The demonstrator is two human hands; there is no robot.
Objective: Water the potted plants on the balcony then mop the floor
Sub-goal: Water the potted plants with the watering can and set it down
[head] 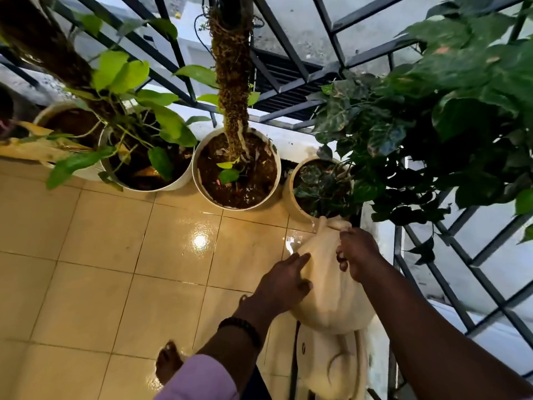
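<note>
Cream plastic is filling the lower right of the frame: a big rounded jug is being tipped forward, its spout end meeting the rim of the rightmost pot, with a thin trickle of water showing right at that rim. The right hand is gripping the jug up near its neck, fingers curled shut around it. The left hand is lying flat and open against the jug's side, fingers spread, just bracing it. A dark beaded bracelet is sitting on the left wrist, and a lilac sleeve is poking in at the bottom edge.

Four pale pots are lining up along the wall across the middle of the frame. The rightmost one is holding a dark variegated plant that's spilling over the whole upper right. The middle pot is showing dark soil and a mossy pole going straight up. Two more pots at left are carrying a lime-green vine.

The tan floor tiles are looking wet and shiny, with a light glare near the centre. A bare foot is standing at the bottom. Dark metal grille is running across the top and right.

Can't make out any labels or writing on the jug or pots.
</note>
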